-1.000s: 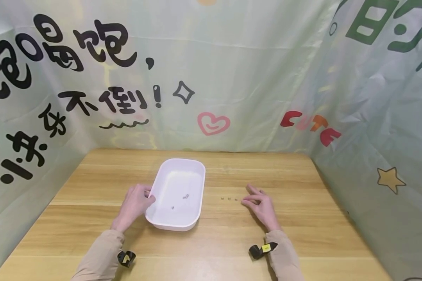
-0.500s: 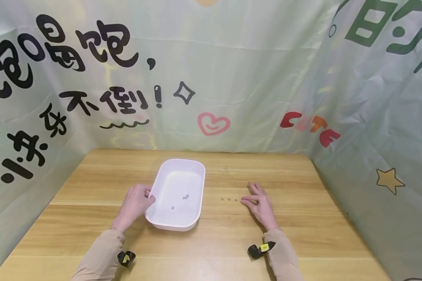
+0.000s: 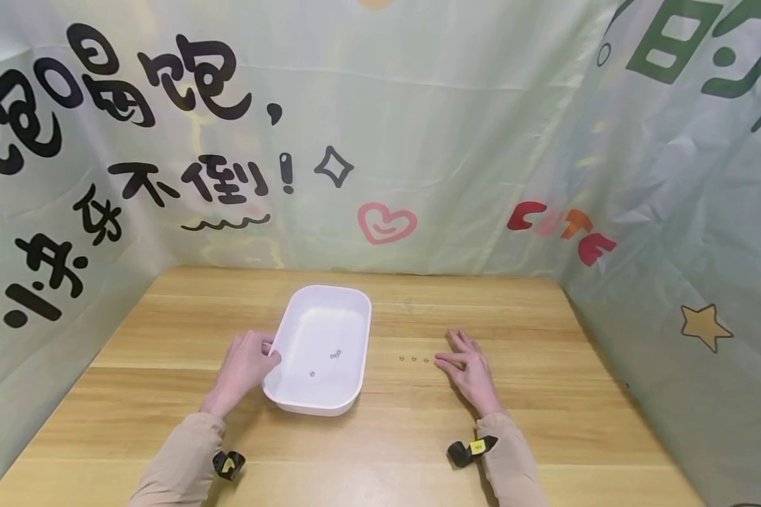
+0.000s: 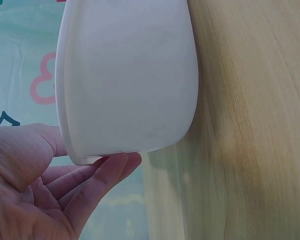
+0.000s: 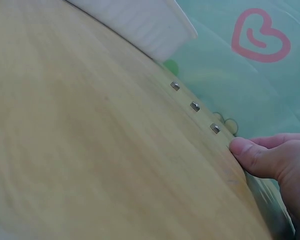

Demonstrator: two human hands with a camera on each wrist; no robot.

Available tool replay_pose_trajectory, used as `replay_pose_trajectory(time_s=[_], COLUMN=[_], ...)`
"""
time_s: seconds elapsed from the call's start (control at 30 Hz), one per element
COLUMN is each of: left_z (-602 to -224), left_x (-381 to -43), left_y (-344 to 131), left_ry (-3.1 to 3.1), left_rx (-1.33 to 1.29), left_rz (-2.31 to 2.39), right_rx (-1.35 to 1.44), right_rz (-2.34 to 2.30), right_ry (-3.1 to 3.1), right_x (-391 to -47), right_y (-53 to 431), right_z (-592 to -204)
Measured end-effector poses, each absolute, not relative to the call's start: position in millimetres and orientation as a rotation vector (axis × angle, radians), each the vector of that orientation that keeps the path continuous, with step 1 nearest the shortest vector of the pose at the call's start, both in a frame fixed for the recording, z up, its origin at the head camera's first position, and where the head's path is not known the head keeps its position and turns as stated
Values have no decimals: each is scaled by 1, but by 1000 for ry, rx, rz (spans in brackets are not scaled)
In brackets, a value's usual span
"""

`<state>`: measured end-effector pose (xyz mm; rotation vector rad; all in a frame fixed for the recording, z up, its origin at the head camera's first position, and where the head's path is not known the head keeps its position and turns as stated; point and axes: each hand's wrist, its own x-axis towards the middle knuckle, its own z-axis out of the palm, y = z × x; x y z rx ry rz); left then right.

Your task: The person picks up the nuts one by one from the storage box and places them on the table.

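Note:
A white plastic box (image 3: 322, 405) stands on the wooden table, with a few small metal nuts (image 3: 312, 374) on its floor. My left hand (image 3: 246, 362) holds the box's left side; in the left wrist view the thumb lies over the rim and the fingers touch the outer wall. To the right of the box, three metal nuts (image 5: 195, 106) lie in a spaced row. My right hand (image 3: 472, 373) pinches thumb and forefinger together at the row's right end, in line with the nuts. The fingertips hide the nut between them, and the other fingers stretch away.
The wooden table (image 3: 380, 458) reaches back to a pale green printed curtain (image 3: 444, 141), which also hangs along both sides. Each sleeved wrist carries a small black camera, one on the left (image 3: 228, 465) and one on the right (image 3: 461, 454).
The rear fingers of my right hand have straightened and drawn closer together, while its pinch stays at the row's end. My left hand, the box and the nuts stay in place.

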<state>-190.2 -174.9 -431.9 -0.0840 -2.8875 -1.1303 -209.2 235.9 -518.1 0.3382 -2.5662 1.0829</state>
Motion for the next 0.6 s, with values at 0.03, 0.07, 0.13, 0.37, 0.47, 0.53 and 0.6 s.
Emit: replay_pose_trajectory(time_s=[0.03,0.07,0.13,0.37,0.47,0.53,0.6], left_z=[-432,-432,-431,-431,-431,-431,-431], left_x=[-190,-190,-189,-189,-189,-189,-189], left_y=[-175,-175,-175,-174,-175,-175,-175], left_ry=[-2886,-2886,-2885,-2887,-2888,-2888,-2887], left_rx=[-87,-85,-86,-86,-83,-84,-84], left_rz=[-1127,-1128,-1131,-1133,-1135,-1135,-1136], right_rx=[341,342,343,342,327,307,287], right_rz=[1079,1078,1073,1072,1133,1202,1272], right_ry=[-2564,-2562,-2558,-2548,-2533,-2516,-2500], right_x=[-209,-209,-209,-207,-206,-205,-205], right_y=[236,236,236,236,236,236,236], right_z=[-518,-518,-519,-518,-518,-517,-517])
